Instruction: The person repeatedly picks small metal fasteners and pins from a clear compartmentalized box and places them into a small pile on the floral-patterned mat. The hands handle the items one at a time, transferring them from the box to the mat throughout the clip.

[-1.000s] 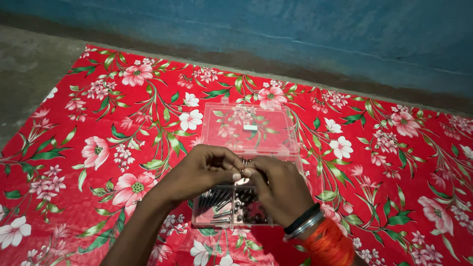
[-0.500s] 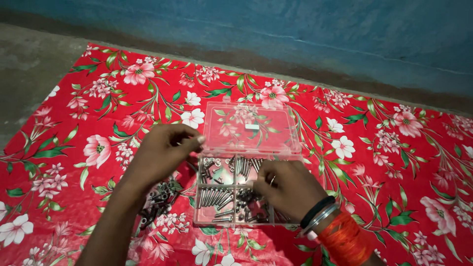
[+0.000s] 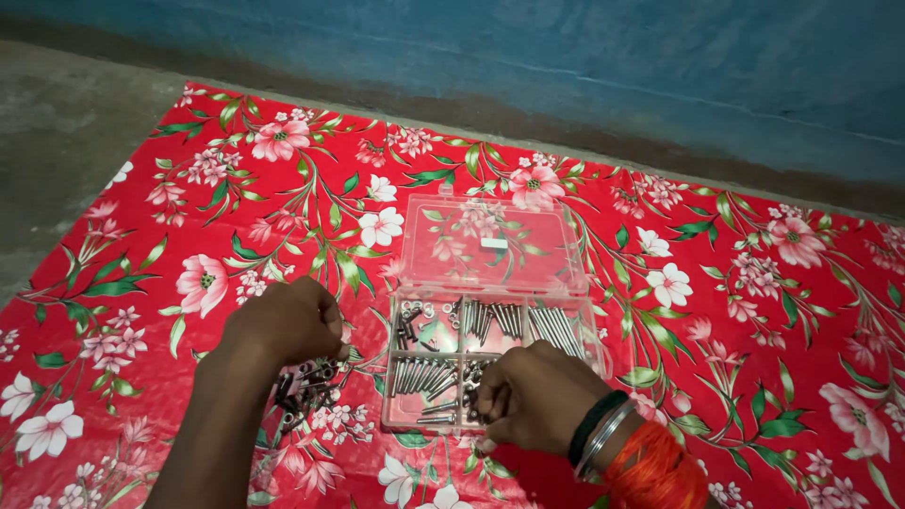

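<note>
Head view: your hands at 6 o'clock, low on the red floral cloth (image 3: 716,283).
Left hand (image 3: 287,320): curled over the loose screw pile (image 3: 304,391); grip unclear.
Clear compartment box (image 3: 490,311): centre, lid open toward 12 o'clock.
Right hand (image 3: 537,396): fingers bunched in the box's near compartments; hold unclear.

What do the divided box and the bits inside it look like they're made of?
Box: clear hard plastic, probably; the floral cloth shows through its open lid. Screws: metal, seemingly steel; grey with bright glints. Loose pile by the left hand: darker metal.
</note>
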